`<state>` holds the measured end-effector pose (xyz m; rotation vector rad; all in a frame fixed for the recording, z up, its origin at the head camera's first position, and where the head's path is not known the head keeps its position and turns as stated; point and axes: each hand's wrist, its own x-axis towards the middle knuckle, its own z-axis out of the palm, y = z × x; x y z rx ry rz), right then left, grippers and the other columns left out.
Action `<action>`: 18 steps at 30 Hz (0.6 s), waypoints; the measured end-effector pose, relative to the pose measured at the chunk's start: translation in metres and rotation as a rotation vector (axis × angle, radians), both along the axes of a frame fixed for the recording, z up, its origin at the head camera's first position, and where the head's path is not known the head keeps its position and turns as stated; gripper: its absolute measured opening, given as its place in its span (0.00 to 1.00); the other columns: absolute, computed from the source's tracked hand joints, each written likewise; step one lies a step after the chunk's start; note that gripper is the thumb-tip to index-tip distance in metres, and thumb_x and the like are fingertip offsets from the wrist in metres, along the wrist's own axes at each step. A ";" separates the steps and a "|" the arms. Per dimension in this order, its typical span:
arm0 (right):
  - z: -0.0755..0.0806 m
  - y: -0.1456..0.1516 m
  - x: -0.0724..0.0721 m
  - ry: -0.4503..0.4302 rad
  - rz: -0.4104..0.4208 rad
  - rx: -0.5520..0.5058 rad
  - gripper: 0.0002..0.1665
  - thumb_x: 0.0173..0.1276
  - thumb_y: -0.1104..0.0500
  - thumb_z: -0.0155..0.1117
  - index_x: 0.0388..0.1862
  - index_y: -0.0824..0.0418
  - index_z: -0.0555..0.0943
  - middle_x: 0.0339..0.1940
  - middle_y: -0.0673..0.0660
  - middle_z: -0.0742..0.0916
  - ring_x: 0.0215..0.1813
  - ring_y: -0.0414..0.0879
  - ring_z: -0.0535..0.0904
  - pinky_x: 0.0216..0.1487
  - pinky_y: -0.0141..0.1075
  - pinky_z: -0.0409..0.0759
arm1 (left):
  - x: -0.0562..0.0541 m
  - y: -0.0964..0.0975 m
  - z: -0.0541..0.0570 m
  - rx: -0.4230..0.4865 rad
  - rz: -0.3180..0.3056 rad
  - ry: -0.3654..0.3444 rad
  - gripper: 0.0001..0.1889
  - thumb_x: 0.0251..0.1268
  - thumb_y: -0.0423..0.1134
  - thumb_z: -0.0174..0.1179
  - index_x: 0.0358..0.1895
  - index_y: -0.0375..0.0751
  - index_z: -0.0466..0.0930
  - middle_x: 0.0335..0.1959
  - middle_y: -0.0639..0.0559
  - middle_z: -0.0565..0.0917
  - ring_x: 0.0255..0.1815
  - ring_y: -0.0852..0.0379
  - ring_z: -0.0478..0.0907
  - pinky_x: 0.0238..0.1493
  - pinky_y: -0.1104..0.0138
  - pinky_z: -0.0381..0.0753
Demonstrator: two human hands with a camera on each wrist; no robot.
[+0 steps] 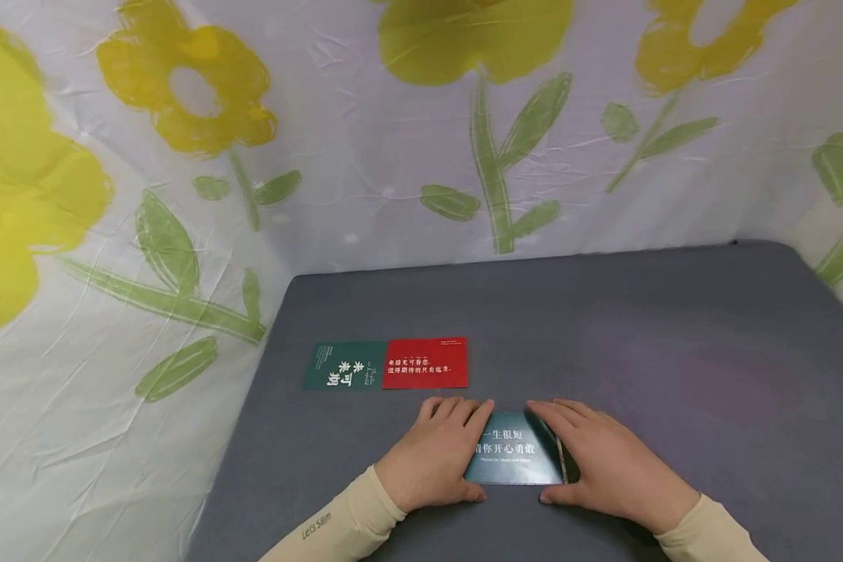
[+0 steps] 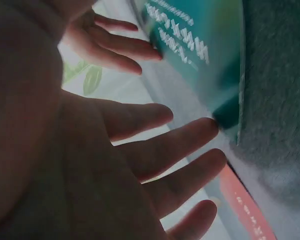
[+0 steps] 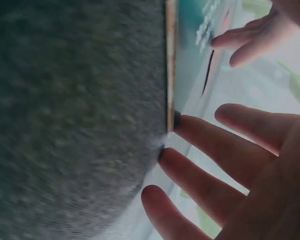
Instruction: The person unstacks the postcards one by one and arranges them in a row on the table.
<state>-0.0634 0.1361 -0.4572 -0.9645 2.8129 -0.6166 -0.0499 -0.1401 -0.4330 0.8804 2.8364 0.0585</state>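
A teal card (image 1: pixel 516 460) printed with white characters lies on the grey tabletop between the two hands. Its side edge, pale and fairly thick, shows in the right wrist view, like a stack of cards (image 3: pixel 171 65). At the left end is my left hand (image 1: pixel 439 453), index fingertip at the far edge and thumb by the near one. On the other end my right hand (image 1: pixel 604 460) mirrors it, its forefinger overlapping the far right corner. Both wrist views show extended, slightly spread fingers, with fingertips right at the card's edge.
Farther back on the left, a green card (image 1: pixel 344 365) and a red card (image 1: pixel 425 363), both with white writing, lie side by side. Behind the grey table (image 1: pixel 604 312) hangs a pale cloth (image 1: pixel 351 156) with yellow flowers, also along the left side.
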 end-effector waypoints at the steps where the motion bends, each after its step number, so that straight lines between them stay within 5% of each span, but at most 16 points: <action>1: -0.002 0.000 0.002 0.020 -0.004 -0.003 0.64 0.50 0.34 0.89 0.82 0.53 0.72 0.74 0.52 0.83 0.72 0.56 0.81 0.66 0.59 0.83 | 0.001 0.000 -0.001 0.001 -0.001 -0.002 0.60 0.49 0.67 0.82 0.83 0.43 0.65 0.73 0.52 0.78 0.73 0.52 0.74 0.74 0.50 0.70; 18: -0.012 0.002 0.005 0.121 -0.038 -0.041 0.57 0.48 0.36 0.90 0.75 0.52 0.78 0.68 0.49 0.86 0.68 0.51 0.84 0.63 0.56 0.85 | -0.001 -0.001 0.000 -0.029 0.030 0.012 0.55 0.50 0.63 0.83 0.81 0.45 0.69 0.68 0.53 0.81 0.71 0.53 0.75 0.72 0.54 0.73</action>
